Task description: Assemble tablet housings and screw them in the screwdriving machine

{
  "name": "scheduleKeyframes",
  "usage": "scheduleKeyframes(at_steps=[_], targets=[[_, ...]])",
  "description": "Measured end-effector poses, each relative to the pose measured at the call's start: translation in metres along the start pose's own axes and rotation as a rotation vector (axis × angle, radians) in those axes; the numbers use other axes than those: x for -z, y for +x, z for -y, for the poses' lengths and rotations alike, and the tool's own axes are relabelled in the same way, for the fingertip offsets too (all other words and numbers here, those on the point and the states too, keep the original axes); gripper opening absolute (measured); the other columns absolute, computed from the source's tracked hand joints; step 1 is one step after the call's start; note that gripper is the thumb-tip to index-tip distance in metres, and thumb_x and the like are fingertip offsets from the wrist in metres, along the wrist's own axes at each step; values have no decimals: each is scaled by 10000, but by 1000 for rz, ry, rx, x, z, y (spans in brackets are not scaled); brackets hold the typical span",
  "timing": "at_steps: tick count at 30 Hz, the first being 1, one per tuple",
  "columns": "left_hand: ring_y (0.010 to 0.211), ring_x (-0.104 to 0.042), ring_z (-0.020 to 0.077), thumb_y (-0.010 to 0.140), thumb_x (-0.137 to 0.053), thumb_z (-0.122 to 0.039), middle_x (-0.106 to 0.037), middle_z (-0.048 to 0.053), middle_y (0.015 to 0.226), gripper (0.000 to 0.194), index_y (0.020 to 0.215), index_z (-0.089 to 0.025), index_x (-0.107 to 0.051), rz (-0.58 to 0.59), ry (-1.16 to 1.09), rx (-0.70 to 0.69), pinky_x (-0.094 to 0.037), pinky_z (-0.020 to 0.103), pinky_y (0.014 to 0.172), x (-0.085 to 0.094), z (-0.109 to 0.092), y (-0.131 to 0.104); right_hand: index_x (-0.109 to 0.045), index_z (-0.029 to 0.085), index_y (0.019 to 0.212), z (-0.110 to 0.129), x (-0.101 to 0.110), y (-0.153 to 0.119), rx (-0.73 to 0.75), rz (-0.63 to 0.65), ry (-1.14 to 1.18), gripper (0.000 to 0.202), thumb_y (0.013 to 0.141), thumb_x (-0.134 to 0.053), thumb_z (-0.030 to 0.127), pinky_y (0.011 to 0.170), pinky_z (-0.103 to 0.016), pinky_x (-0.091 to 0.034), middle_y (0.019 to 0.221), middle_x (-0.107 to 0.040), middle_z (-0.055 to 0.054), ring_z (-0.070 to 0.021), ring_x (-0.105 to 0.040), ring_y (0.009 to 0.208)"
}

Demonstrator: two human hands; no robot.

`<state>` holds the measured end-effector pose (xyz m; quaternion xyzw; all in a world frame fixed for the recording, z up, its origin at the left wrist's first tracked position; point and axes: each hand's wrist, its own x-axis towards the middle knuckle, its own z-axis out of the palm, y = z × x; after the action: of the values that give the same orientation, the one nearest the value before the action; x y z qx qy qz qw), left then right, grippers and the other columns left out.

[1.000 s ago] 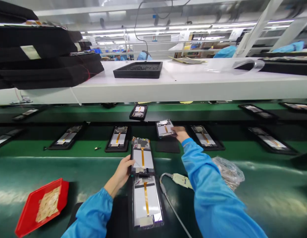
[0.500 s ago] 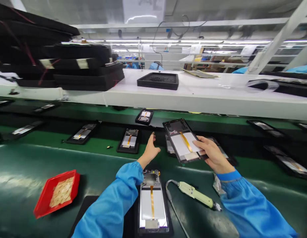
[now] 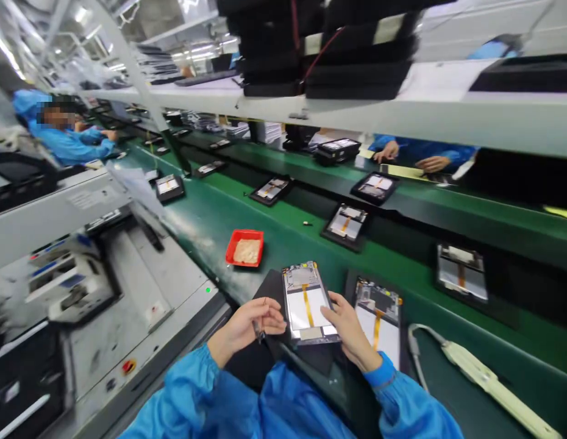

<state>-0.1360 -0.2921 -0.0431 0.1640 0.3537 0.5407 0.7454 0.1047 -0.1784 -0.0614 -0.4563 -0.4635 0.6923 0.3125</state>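
My right hand [image 3: 350, 326] grips the right edge of an opened tablet [image 3: 306, 311], thumb on top. The tablet shows a white battery area, an orange ribbon cable and a circuit board at its far end. It is held above a black pad [image 3: 269, 292]. Left of it, apart from its edge, my left hand [image 3: 253, 323] has curled fingers, with a small dark thing at them that I cannot make out. A second opened tablet [image 3: 379, 317] lies in a black tray, partly behind my right forearm.
A red tray [image 3: 244, 248] of pale pieces stands beyond the pad. A cream electric screwdriver [image 3: 489, 378] lies at right. Opened tablets in black trays [image 3: 346, 227] line the green belt. A grey machine [image 3: 73, 286] stands at left. Co-workers' hands [image 3: 411, 155] show under the shelf.
My view has swung left. The tablet in my right hand has come from above the belt to in front of my body. My left hand has drawn back, its outstretched fingers now curled.
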Motion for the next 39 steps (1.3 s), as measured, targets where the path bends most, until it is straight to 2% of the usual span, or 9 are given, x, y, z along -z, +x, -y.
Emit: scheduleKeyframes(at_steps=[2, 6, 10, 12, 15, 18, 21, 29, 39], targets=[[937, -728, 271, 854, -669, -216, -747, 141, 948, 238, 1059, -97, -662, -84, -139, -63, -523, 476, 933, 4, 5, -7, -563, 182, 1152, -14, -16, -1, 102, 1, -222, 514, 741, -720, 449, 735, -432, -571, 937, -734, -101, -278, -710, 819], [1040, -701, 299, 827, -658, -152, -741, 176, 1029, 204, 1019, -84, -670, -189, -287, -155, -490, 503, 998, -1, 8, -3, -621, 191, 1100, -5, -46, -23, 613, -163, -750, 288, 875, -609, 371, 901, -469, -511, 1097, -658, -141, -284, -625, 1019], [1095, -680, 313, 793, -669, -132, -734, 193, 1074, 195, 982, -82, -672, -207, -278, -170, -490, 453, 995, -14, 7, 5, -651, 220, 1028, 11, -91, -48, 805, 228, -854, 149, 915, -611, 309, 836, -381, -519, 996, -669, -94, -237, -616, 933], [1094, -679, 303, 793, -665, -152, -730, 193, 1087, 201, 981, -81, -673, -194, -219, -185, -496, 413, 977, -19, 4, 6, -665, 223, 1017, 12, -106, -49, 752, 332, -786, 138, 908, -623, 296, 827, -359, -518, 1003, -685, -77, -227, -625, 929], [1018, -693, 268, 875, -592, -266, -722, 176, 1079, 239, 1029, -96, -662, -211, -21, -218, -529, 389, 898, -21, 0, 0, -699, 202, 893, 7, -109, -37, 522, 253, -616, 115, 884, -641, 302, 756, -328, -516, 880, -702, -54, -201, -640, 808], [827, -679, 208, 916, -544, -297, -711, 98, 949, 199, 1003, -156, -655, -418, 491, -351, -538, 348, 753, -19, 2, -16, -686, 171, 806, 1, -98, -26, 203, 155, -315, 206, 795, -737, 371, 589, -274, -486, 660, -658, -20, -154, -594, 599], [779, -629, 179, 915, -538, -209, -667, 43, 842, 122, 889, -192, -656, -543, 1067, -595, -501, 319, 739, -21, 10, -33, -659, 161, 810, -4, -93, -23, 27, 186, -44, 284, 739, -795, 399, 572, -255, -498, 653, -676, -25, -137, -603, 572], [841, -611, 196, 975, -470, -186, -658, 60, 899, 192, 927, -191, -656, -523, 1616, -763, -509, 334, 752, -25, 25, -38, -643, 160, 773, -12, -99, -27, -34, 222, 60, 347, 696, -842, 434, 640, -275, -565, 664, -702, -36, -160, -681, 605], [837, -587, 220, 996, -397, -198, -632, 76, 886, 262, 926, -195, -649, -412, 1771, -608, -490, 346, 728, -25, 17, -42, -642, 163, 741, -5, -101, -28, 19, 222, -81, 413, 663, -835, 520, 641, -281, -565, 652, -689, -30, -170, -685, 623]])
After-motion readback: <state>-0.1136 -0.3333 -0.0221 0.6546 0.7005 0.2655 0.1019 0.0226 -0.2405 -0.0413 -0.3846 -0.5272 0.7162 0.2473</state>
